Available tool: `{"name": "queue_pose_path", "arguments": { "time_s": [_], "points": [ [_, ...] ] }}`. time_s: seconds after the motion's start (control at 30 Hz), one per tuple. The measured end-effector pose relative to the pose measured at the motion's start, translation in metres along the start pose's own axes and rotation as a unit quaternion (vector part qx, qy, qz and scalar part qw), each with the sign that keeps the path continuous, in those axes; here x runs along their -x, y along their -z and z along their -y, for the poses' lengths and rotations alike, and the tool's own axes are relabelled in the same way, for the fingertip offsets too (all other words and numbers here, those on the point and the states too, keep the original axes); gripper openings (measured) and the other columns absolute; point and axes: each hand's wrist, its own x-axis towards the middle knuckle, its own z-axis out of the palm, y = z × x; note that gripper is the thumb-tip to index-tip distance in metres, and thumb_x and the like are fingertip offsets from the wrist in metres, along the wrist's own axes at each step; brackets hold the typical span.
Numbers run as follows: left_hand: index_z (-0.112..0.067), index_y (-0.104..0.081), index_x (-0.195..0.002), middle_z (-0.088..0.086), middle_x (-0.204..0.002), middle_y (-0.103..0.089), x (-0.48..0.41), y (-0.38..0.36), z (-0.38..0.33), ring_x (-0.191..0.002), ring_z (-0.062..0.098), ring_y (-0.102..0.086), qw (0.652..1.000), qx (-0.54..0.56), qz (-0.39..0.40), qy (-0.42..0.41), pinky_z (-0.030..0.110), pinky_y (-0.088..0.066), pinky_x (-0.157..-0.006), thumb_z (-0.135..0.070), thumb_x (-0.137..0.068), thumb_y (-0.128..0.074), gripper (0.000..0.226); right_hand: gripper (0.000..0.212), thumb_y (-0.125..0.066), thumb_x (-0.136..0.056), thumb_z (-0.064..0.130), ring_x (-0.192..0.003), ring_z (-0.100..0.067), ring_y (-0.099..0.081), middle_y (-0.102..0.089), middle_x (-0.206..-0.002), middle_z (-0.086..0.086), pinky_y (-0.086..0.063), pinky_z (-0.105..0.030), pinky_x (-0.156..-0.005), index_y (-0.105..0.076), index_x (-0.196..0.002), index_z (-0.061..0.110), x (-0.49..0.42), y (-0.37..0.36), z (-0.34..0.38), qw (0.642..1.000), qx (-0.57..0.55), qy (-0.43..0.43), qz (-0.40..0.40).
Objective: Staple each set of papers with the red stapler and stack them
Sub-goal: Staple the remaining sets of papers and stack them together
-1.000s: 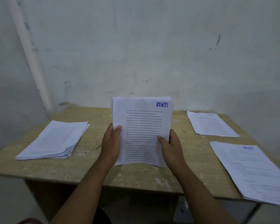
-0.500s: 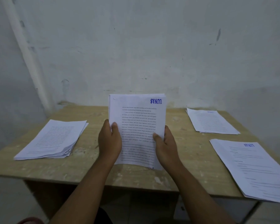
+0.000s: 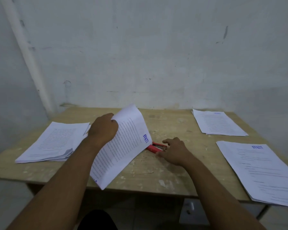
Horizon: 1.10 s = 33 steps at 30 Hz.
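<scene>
- Left hand (image 3: 104, 130) pinches the set (image 3: 123, 146) by its far edge, fingers curled; the sheets hang tilted over mid-table (image 3: 173, 123).
- Right hand (image 3: 175, 151), fingers loosely spread, reaches onto the stapler (image 3: 156, 147), which lies mid-table by the set's corner; it has no grip yet.
- Best next: grasp the stapler fully, square the sheets, then staple one corner.
- No containers; a pile (image 3: 56, 143) lies by the left edge, two by the right.
</scene>
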Motion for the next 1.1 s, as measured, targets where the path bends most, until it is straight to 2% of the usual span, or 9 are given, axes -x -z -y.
{"name": "queue_pose_path", "arguments": {
  "time_s": [0.2,0.27,0.37,0.5,0.6,0.73,0.87,0.97,1.1],
  "points": [
    [-0.008,-0.055,-0.077,0.008,-0.078,-0.062,0.001,-0.012,0.004,-0.074,0.026,-0.060,1.000,-0.005,0.018,-0.006,0.033,-0.038,-0.062,-0.021,-0.098,-0.039,0.029,0.048,-0.079,-0.079,0.057,-0.092,-0.023,-0.058,-0.056,-0.094,0.002,-0.044,-0.031,-0.072,-0.078,-0.118,0.028,-0.016,-0.016,-0.005,0.996,0.022,0.066,-0.049],
    [-0.011,-0.049,-0.071,0.007,-0.074,-0.057,-0.004,-0.010,-0.001,-0.070,0.025,-0.054,0.999,0.034,0.037,0.004,0.034,-0.034,-0.062,-0.017,-0.097,-0.042,0.028,0.036,-0.079,-0.082,0.052,-0.070,-0.017,-0.059,-0.063,-0.074,0.001,-0.037,-0.029,-0.057,-0.083,-0.096,0.019,-0.018,-0.008,-0.006,0.998,-0.017,0.041,-0.050],
    [-0.012,-0.045,-0.069,0.009,-0.073,-0.050,-0.013,-0.001,-0.008,-0.075,0.022,-0.049,0.988,0.041,0.146,0.012,0.030,-0.033,-0.063,-0.009,-0.095,-0.048,0.026,0.046,-0.074,-0.086,0.051,-0.059,-0.020,-0.058,-0.067,-0.065,-0.010,-0.041,-0.029,-0.059,-0.077,-0.075,0.007,-0.021,0.012,-0.013,0.982,-0.178,-0.055,-0.031],
    [-0.018,-0.051,-0.077,0.009,-0.084,-0.056,-0.019,0.003,-0.007,-0.076,0.020,-0.050,0.957,0.054,0.285,0.018,0.035,-0.038,-0.071,-0.021,-0.085,-0.050,0.008,0.038,-0.077,-0.090,0.035,-0.065,-0.025,-0.060,-0.063,-0.083,-0.015,-0.050,-0.032,-0.060,-0.066,-0.107,0.003,-0.025,0.039,-0.022,0.824,-0.539,-0.161,0.069],
    [-0.018,-0.046,-0.080,0.007,-0.094,-0.049,-0.016,-0.023,-0.010,-0.086,0.021,-0.043,0.932,-0.067,0.352,-0.045,0.037,-0.032,-0.074,-0.021,-0.088,-0.047,0.008,0.035,-0.074,-0.094,0.032,-0.085,-0.029,-0.068,-0.068,-0.094,-0.017,-0.060,-0.039,-0.080,-0.067,-0.109,0.001,-0.026,0.049,-0.025,0.756,-0.628,-0.156,0.096],
    [-0.013,-0.060,-0.128,0.004,-0.125,-0.057,0.004,-0.069,-0.011,-0.112,0.024,-0.055,0.934,-0.081,0.335,-0.090,0.033,-0.039,-0.086,-0.029,-0.105,-0.042,0.033,0.025,-0.074,-0.095,0.025,-0.091,-0.030,-0.071,-0.072,-0.100,-0.018,-0.059,-0.043,-0.095,-0.070,-0.107,0.003,-0.028,0.039,-0.024,0.781,-0.605,-0.120,0.097],
    [-0.013,-0.057,-0.104,0.004,-0.102,-0.059,0.027,-0.108,-0.010,-0.103,0.033,-0.060,0.948,-0.058,0.281,-0.138,0.032,-0.036,-0.074,-0.023,-0.106,-0.042,0.018,0.024,-0.074,-0.095,0.023,-0.092,-0.031,-0.070,-0.072,-0.101,-0.019,-0.061,-0.041,-0.086,-0.071,-0.107,0.002,-0.027,0.023,-0.022,0.822,-0.553,-0.115,0.078],
    [-0.007,-0.061,-0.123,0.010,-0.119,-0.062,0.040,-0.124,-0.005,-0.113,0.032,-0.059,0.958,-0.051,0.224,-0.170,0.028,-0.033,-0.080,-0.026,-0.106,-0.046,0.029,0.025,-0.074,-0.095,0.028,-0.087,-0.029,-0.069,-0.074,-0.099,-0.018,-0.058,-0.039,-0.083,-0.073,-0.103,0.004,-0.029,0.017,-0.021,0.848,-0.517,-0.092,0.071],
    [-0.018,-0.056,-0.091,-0.002,-0.085,-0.055,0.053,-0.138,-0.001,-0.080,0.021,-0.053,0.971,-0.031,0.109,-0.209,0.031,-0.032,-0.071,-0.031,-0.099,-0.050,0.017,0.031,-0.074,-0.094,0.035,-0.091,-0.028,-0.072,-0.078,-0.102,-0.014,-0.057,-0.041,-0.086,-0.078,-0.101,0.005,-0.032,0.014,-0.021,0.880,-0.465,-0.043,0.085]
  ]
}}
